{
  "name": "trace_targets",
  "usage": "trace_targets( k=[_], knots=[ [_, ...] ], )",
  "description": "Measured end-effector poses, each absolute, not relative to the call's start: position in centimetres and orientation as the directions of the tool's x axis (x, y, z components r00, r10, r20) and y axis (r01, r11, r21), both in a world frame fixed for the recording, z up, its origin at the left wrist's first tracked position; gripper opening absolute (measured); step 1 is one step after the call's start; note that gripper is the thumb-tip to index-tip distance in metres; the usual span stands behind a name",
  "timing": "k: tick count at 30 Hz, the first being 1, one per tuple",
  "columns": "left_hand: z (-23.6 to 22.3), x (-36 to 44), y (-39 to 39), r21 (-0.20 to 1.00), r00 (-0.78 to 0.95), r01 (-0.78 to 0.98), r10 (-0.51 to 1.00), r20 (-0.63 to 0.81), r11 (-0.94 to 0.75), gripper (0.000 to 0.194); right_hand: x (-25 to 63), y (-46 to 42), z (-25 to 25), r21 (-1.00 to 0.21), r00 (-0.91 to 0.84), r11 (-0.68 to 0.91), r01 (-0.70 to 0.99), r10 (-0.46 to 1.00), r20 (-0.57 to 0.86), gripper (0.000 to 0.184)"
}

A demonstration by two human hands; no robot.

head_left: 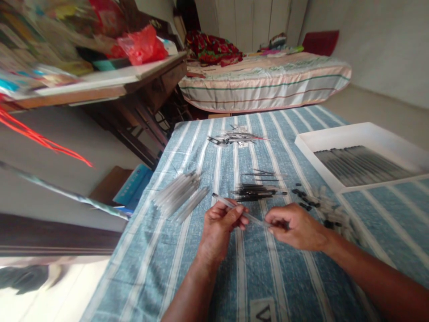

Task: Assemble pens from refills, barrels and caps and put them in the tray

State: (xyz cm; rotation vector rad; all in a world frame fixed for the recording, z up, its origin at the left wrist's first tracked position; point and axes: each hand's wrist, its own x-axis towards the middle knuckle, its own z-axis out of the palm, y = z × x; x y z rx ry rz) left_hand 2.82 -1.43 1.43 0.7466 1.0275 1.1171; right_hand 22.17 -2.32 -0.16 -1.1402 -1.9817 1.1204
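A translucent pen (248, 215) with a dark end at its upper left slants between my two hands. My left hand (219, 226) pinches its middle between thumb and fingers. At the lower right end, my right hand (295, 227) has its fingers closed on the pen; whether a cap is in them I cannot make out. Beyond my hands lies a bundle of black refills (256, 192), with a few loose ones above it. Clear pen barrels (177, 192) are stacked to the left. Beside my right hand are scattered clear caps (338, 214) and small black pieces (304, 199).
A white box (345, 184) on the right holds a row of pens (363, 165). Farther back is a pile of mixed pen parts (237, 136). The striped cloth (197, 286) covers the work surface. A cluttered desk (124, 85) stands left, a bed (264, 85) behind.
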Motion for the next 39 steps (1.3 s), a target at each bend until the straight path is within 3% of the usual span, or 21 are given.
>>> trace_targets(
  k=[17, 29, 39],
  knots=[
    [1.3, 2.6, -1.2, 0.900, 0.030, -0.366, 0.970, -0.242, 0.236, 0.019, 22.1, -2.3, -0.5, -0.884, -0.447, 0.276, 0.377, 0.890, 0.087, 0.008],
    [0.8, 3.3, -1.6, 0.882, 0.111, -0.360, 0.952, -0.284, 0.305, 0.020, 21.9, -2.5, -1.0, -0.876, -0.450, 0.275, 0.397, 0.890, 0.075, 0.010],
    [0.6, 3.4, -1.6, 0.889, 0.072, -0.347, 0.953, -0.293, 0.300, 0.017, 21.3, -2.8, -1.5, -0.747, -0.435, 0.481, 0.459, 0.854, 0.283, 0.019]
  ],
)
